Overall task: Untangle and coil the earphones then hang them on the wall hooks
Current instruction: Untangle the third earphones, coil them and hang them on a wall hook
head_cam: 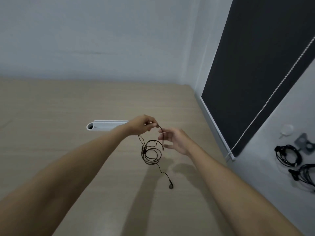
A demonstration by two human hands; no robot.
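Earphones (150,153) are pinched aloft in the left hand (142,125) above the counter (51,108), loops dangling; right hand (173,140) is spread apart beside the cord. Best untangled w/ slack kept, 1 loop at a time.

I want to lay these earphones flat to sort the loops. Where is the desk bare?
The desk shows bare left of the left hand, and between the white cable slot and the back wall. The crowded part is under both hands, where the earphones dangle. The right hand is near the blind.
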